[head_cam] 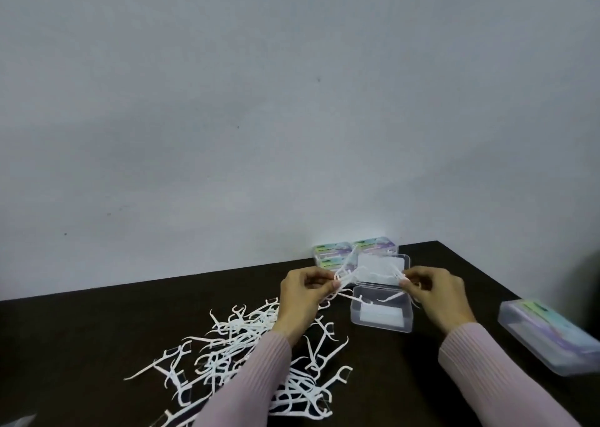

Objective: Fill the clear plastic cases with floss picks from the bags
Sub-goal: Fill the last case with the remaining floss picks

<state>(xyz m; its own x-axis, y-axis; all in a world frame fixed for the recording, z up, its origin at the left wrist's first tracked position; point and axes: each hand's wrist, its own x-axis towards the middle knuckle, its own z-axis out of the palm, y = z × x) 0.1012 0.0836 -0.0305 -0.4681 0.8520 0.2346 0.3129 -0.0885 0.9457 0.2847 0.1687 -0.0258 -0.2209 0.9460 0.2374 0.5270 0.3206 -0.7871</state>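
Over the dark table (97, 329), just past a loose heap of floss picks (246, 345), both hands meeting at the open clear case (381, 313). Left hand (303, 296) pinched shut on a small bunch of picks (344, 275), thumb and forefinger closed around the handles, heads fanning up toward the raised lid (381, 266). Right hand (435, 292) likewise pinched, fingertips gripping one pick (396, 293) that slants down over the case's near rim. Pink sleeves (259, 378) crossing the heap below

Case standing between the two hands, lid tipped back, tray looking nearly bare apart from a pale card on the bottom and a pick or two; too glary to count. Behind it, against the wall, a cluster of closed cases with coloured labels (354, 251). Well off to the right, another closed case (548, 335) lying near the table edge. No bag clearly in view

Step in hand, by the look of it: squaring up a handful and feeding it into the tray, filling barely begun. Next move calls for lining the handles the same way, lowering them flat inside the walls, then letting go without snagging a head on the rim
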